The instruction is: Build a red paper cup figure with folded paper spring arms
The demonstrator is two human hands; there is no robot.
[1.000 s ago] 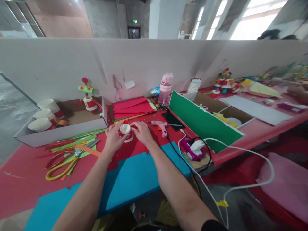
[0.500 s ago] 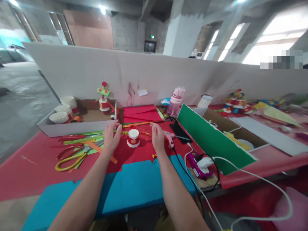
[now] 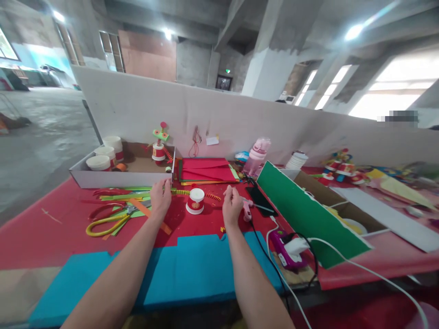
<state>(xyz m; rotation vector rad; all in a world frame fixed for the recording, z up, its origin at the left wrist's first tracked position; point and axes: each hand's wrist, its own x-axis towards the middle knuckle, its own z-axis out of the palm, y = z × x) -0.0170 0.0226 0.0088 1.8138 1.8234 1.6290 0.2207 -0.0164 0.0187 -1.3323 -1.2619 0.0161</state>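
A small white paper cup with a red band stands on the red table between my hands. Folded paper springs stick out from it: a yellow-green spring to the left, a red-and-yellow spring to the right. My left hand is closed beside the outer end of the yellow-green spring, with nothing visible in its fingers. Just past the other spring's tip, my right hand is curled closed, and I see nothing held. Close to it lies a pink glue gun.
Yellow-handled scissors and paper strips lie at left. Behind them a white box holds cups and a finished paper figure. Red paper sheets, a pink bottle, a phone, a purple power strip and cables surround the workspace.
Both hands have gone from spread fingers to curled ones, staying on either side of the cup. The camera view has shifted, while the cup and its springs stay in place on the table.
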